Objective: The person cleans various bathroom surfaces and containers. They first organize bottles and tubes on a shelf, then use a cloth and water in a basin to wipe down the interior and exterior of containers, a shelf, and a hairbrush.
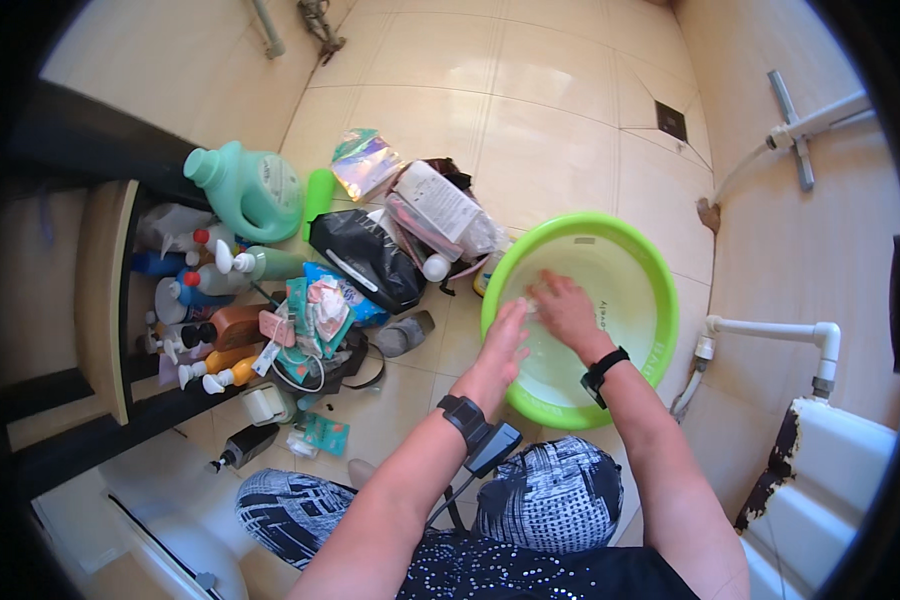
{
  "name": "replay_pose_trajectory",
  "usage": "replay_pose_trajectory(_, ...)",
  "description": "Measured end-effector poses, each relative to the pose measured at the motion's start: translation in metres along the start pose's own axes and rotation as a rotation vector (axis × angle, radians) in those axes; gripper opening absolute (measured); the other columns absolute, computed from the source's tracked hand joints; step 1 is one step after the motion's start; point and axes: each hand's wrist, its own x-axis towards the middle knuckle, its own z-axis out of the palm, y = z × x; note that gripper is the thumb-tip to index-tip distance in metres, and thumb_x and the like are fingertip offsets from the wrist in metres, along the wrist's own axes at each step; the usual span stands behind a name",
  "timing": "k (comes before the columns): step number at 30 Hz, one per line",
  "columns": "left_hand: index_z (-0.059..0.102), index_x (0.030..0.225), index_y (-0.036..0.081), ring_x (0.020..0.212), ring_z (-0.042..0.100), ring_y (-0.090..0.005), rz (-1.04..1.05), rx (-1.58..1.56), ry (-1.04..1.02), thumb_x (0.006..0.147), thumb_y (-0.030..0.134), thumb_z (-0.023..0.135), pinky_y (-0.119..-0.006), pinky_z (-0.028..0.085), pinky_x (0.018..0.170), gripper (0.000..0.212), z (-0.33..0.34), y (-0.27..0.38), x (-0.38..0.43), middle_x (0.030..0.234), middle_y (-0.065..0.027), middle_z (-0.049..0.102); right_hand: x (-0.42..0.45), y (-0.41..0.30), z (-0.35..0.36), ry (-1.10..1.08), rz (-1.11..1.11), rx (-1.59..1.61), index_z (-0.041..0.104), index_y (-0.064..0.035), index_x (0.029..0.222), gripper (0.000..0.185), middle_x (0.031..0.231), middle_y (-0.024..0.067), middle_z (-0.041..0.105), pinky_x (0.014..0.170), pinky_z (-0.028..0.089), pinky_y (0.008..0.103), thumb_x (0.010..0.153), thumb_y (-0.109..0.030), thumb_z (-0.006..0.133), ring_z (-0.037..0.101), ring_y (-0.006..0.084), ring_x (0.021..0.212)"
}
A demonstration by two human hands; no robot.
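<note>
A lime-green rimmed plastic basin stands on the tiled floor before my knees, with water in it. My right hand reaches down into the basin, its fingers bent and blurred around the water. Over the basin's left rim comes my left hand, fingertips close to those of the right hand and thumb apart. Something small and pale shows between the two hands' fingertips; what it is and which hand touches it are unclear. Each wrist bears a black band.
Left of the basin lie a black bag, plastic packages and a grey slipper. A green detergent jug stands by a low cabinet crowded with pump bottles. White pipe and a radiator line the right wall.
</note>
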Motion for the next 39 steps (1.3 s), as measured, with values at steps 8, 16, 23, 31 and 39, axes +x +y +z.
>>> replay_pose_trajectory(8, 0.037, 0.145, 0.013, 0.13, 0.039, -0.0283, 0.084, 0.078, 0.005, 0.095, 0.033, 0.054, -0.048, 0.03, 0.108, 0.056, 0.003, -0.008, 0.002, 0.145, -0.0092, 0.04, 0.001, -0.035, -0.027, -0.329, 0.683, 1.133, 0.058, -0.0093, 0.114, 0.028, 0.081, 0.0028, 0.059, 0.056, 0.049, 0.0279, 0.086, -0.017, 0.058, 0.057, 0.0141, 0.059)
replay_pose_trajectory(16, 0.057, 0.13, 0.003, 0.099, 0.055, -0.0089, 0.352, 0.479, -0.336, 0.094, 0.016, 0.054, -0.023, 0.045, 0.086, 0.037, 0.003, -0.001, -0.02, 0.112, -0.0021, 0.061, -0.011, -0.067, -0.059, -0.075, 0.724, 1.816, 0.048, -0.0085, 0.121, 0.032, 0.104, 0.0074, 0.059, 0.074, 0.055, 0.0346, 0.094, -0.022, 0.059, 0.062, 0.0187, 0.087)
replay_pose_trajectory(23, 0.05, 0.135, 0.003, 0.11, 0.058, -0.0142, 0.193, 0.467, -0.408, 0.095, 0.019, 0.051, -0.027, 0.045, 0.093, 0.043, -0.017, 0.015, -0.047, 0.125, -0.007, 0.059, -0.01, -0.034, -0.065, 0.045, 0.649, 1.941, 0.048, -0.0113, 0.122, 0.033, 0.097, 0.0044, 0.057, 0.066, 0.051, 0.0287, 0.095, -0.026, 0.059, 0.057, 0.0141, 0.08)
replay_pose_trajectory(31, 0.054, 0.128, 0.003, 0.103, 0.058, -0.0126, 0.207, 0.503, -0.27, 0.095, 0.019, 0.05, -0.026, 0.045, 0.089, 0.037, -0.041, 0.009, -0.056, 0.118, -0.0046, 0.061, -0.005, -0.035, -0.065, 0.056, 0.915, 1.851, 0.05, -0.0154, 0.082, 0.035, 0.06, -0.0049, 0.042, 0.036, 0.023, 0.0197, 0.095, -0.048, 0.055, 0.03, 0.0046, 0.042)
replay_pose_trajectory(39, 0.057, 0.126, 0.004, 0.101, 0.058, -0.0103, 0.26, 0.541, -0.258, 0.094, 0.021, 0.055, -0.026, 0.045, 0.086, 0.037, -0.049, 0.007, -0.067, 0.112, -0.0033, 0.064, -0.01, -0.044, -0.055, -0.026, 0.995, 1.891, 0.05, -0.0131, 0.083, 0.026, 0.057, -0.0021, 0.044, 0.039, 0.033, 0.0228, 0.097, -0.034, 0.054, 0.034, 0.0073, 0.039)
